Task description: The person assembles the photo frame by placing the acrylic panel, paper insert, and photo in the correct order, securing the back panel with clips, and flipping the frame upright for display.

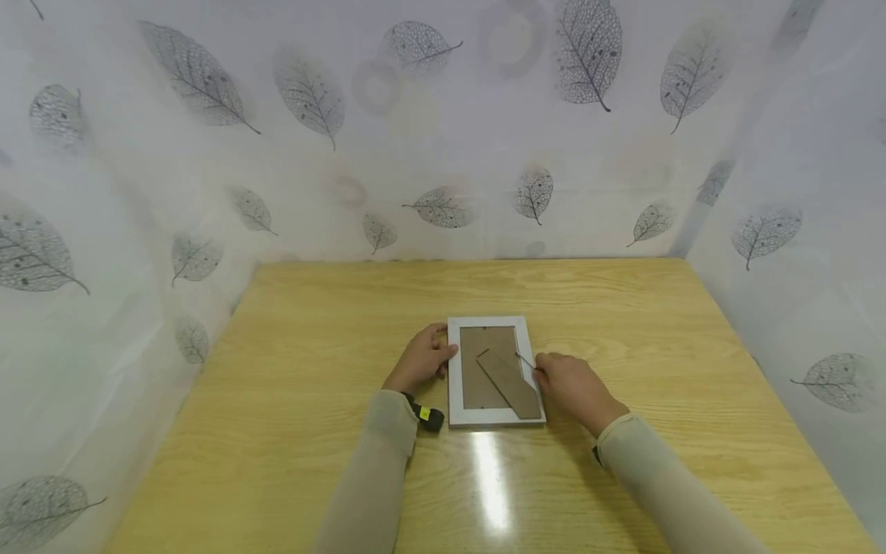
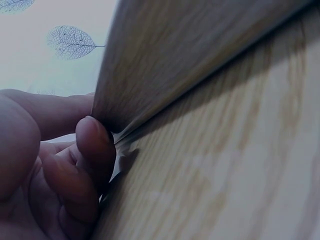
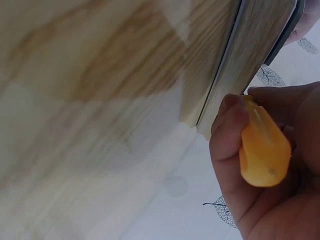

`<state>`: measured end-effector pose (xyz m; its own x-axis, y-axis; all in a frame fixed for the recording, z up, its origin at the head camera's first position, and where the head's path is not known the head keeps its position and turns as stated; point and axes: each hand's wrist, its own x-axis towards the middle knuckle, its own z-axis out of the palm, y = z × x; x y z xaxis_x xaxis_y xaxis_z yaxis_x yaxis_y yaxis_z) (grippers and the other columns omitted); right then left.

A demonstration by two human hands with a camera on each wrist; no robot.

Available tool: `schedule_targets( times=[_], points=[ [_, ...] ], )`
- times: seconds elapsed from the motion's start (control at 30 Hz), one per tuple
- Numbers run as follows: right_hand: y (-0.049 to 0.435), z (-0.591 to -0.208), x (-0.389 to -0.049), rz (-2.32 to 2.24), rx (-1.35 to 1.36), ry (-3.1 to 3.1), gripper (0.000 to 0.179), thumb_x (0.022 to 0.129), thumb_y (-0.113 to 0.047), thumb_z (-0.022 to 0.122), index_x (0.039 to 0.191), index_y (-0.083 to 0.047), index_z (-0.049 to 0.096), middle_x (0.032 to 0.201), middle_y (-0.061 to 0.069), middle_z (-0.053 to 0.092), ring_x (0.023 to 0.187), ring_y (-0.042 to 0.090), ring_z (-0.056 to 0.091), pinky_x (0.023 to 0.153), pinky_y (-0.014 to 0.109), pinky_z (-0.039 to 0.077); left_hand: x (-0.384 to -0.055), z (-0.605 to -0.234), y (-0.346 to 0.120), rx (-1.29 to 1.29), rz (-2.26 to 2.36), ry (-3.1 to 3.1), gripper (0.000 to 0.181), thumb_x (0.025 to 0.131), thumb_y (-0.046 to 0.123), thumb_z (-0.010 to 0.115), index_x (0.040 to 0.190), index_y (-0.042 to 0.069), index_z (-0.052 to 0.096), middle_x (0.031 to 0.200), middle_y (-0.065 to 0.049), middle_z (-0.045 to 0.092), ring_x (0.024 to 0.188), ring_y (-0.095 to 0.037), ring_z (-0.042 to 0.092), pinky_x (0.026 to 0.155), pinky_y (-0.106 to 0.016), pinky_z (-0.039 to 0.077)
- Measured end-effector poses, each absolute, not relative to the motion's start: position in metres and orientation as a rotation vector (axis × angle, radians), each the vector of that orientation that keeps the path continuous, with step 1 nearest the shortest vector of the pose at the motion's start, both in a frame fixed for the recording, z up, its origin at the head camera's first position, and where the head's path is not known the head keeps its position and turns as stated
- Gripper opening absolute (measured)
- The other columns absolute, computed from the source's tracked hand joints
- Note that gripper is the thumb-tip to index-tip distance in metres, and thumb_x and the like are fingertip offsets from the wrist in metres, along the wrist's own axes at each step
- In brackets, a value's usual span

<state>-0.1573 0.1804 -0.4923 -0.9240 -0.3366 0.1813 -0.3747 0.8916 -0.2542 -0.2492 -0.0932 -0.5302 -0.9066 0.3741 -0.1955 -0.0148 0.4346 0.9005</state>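
Note:
A white picture frame (image 1: pixel 454 392) lies face down on the wooden table, its brown backing board (image 1: pixel 477 335) upward. A brown stand leg (image 1: pixel 511 381) slants across that board to the lower right corner. My left hand (image 1: pixel 420 360) grips the frame's left edge; the left wrist view shows its fingertips (image 2: pixel 95 142) right at the frame's side. In my right hand (image 1: pixel 576 388) is a small screwdriver with a yellow handle (image 3: pixel 264 150), pinched between thumb and fingers. Its thin shaft (image 1: pixel 526 361) crosses the right border, the tip at the backing's right edge.
The wooden table (image 1: pixel 311 323) surrounds the frame. Leaf-patterned sheeting (image 1: pixel 443 131) stands behind it and along both sides. A dark wrist strap device (image 1: pixel 431 418) sits near the frame's lower left corner.

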Motion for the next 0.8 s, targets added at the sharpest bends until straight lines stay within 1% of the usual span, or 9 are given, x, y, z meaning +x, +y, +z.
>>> schedule_targets(
  times=[0.47,0.8],
  points=[
    [0.1787,-0.4883,-0.156,0.395,0.589,-2.923,0.023,0.089,-0.007,0.07,0.076,-0.009,0.051,0.063,-0.003,0.045,0.053,0.013,0.04,0.048,0.03,0.037,-0.2491,-0.5306,-0.0931,0.298,1.477,2.314,0.056,0.098,0.024,0.062,0.147,0.011,0.038,0.078,-0.006,0.065,0.057,-0.019,0.059,0.055,-0.029,0.044],
    [0.1785,-0.4916,-0.1574,0.361,0.59,-2.915,0.021,0.088,-0.007,0.07,0.077,-0.008,0.052,0.063,-0.001,0.048,0.053,0.015,0.046,0.047,0.033,0.04,-0.2495,-0.5305,-0.0927,0.29,1.484,2.319,0.055,0.097,0.024,0.062,0.146,0.012,0.04,0.078,-0.006,0.065,0.059,-0.019,0.059,0.055,-0.029,0.045]
  ],
)
